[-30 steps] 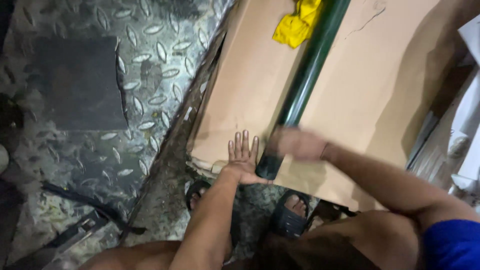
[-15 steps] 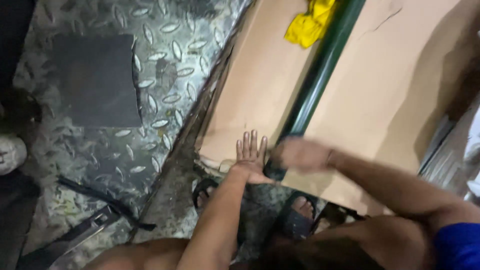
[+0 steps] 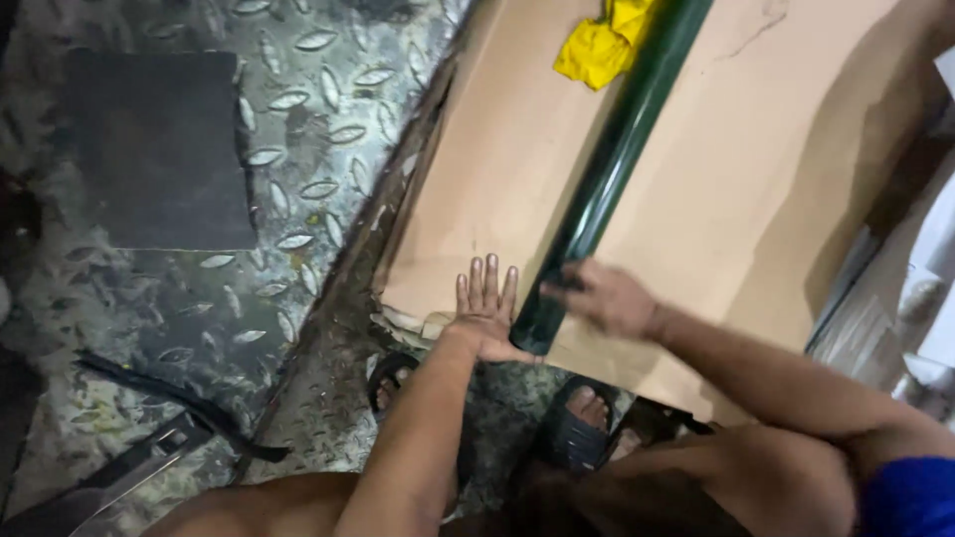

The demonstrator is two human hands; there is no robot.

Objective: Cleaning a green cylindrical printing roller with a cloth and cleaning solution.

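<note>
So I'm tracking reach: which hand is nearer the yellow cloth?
Right. The right hand grips the green pipe below the yellow cloth; the left hand lies flat farther left.

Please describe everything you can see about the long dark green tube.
The dark green tube is long, round and glossy, perhaps painted metal or plastic. It lies slanted on flat brown cardboard, running from the near edge up out of view. The right hand rests on its lower end; the left hand lies flat beside it. A yellow cloth sits against its upper part.
</note>
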